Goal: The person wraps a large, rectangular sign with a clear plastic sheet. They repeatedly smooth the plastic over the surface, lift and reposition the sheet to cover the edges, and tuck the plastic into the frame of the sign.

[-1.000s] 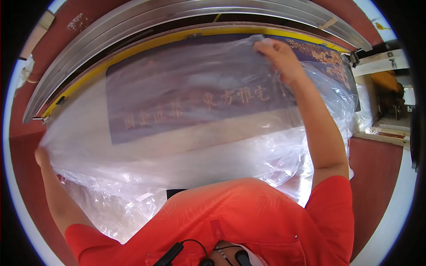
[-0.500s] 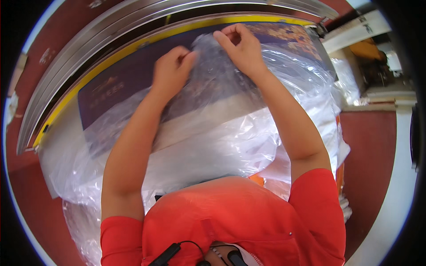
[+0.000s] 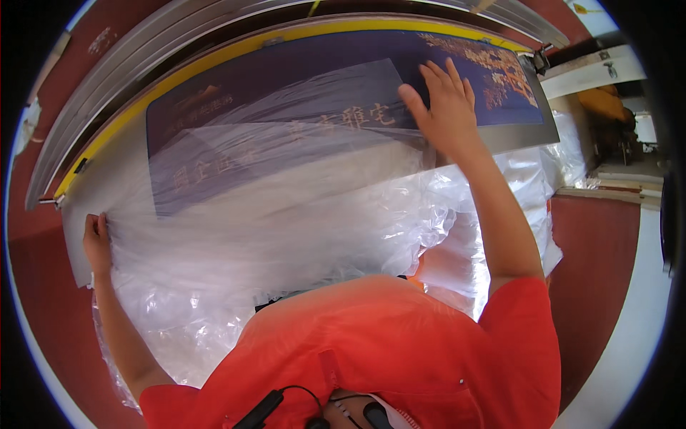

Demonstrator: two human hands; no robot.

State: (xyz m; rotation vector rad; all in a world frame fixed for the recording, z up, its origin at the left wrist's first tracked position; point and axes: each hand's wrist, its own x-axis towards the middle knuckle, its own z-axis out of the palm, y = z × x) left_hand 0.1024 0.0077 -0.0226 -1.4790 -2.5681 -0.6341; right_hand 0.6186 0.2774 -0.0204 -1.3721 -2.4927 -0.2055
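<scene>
Before me lies a dark purple printed sheet [image 3: 286,71] with gold lettering and a gold blossom pattern, on a grey board [image 3: 547,134]. Clear plastic film [image 3: 286,193] is spread over its left and middle parts, its upper corner reaching near my right hand. At the left, my left hand [image 3: 98,243] is closed in a pinch on the film's edge, and creases run out from there. My right hand [image 3: 449,107] rests on or just above the purple sheet with fingers spread, beside the film's right edge; whether it touches the film I cannot tell.
A yellow strip [image 3: 236,56] borders the board's far edge, with curved grey metal rails [image 3: 100,96] beyond. Crumpled clear plastic [image 3: 171,322] hangs at the near side. Red floor [image 3: 593,264] shows at right, near a white frame [image 3: 593,61] and machinery.
My hands have moved apart from the bunched film near the middle. The left went down to the far left edge, the right moved right and opened. The film now lies stretched flatter.
</scene>
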